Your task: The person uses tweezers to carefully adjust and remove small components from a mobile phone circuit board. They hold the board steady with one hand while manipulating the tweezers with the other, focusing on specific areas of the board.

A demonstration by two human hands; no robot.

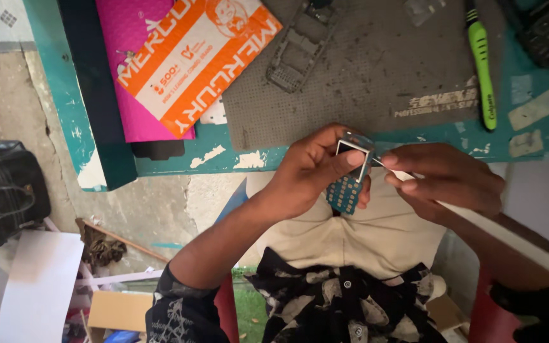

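While the left hand (316, 168) pinches a small phone circuit board (351, 174) over the lap, thumb across its screen frame, the right hand (443, 178) is closed on a slim white tool (497, 232), tip at the board's edge. A slip could gouge the keypad contacts or flick the board to the floor. Beyond, the table (223, 155) carries a grey mat (363, 70), phone frame (300, 44) and green toothbrush (481, 60).

One view only, head-worn camera, looking steeply down over the person's lap. Close range: both hands fill the centre, left hand (316, 168) and right hand (446, 181), just below the near edge of the teal table (173, 166). Table runs across the top of the frame; floor (154, 203) shows bottom left. No second view to overlap.
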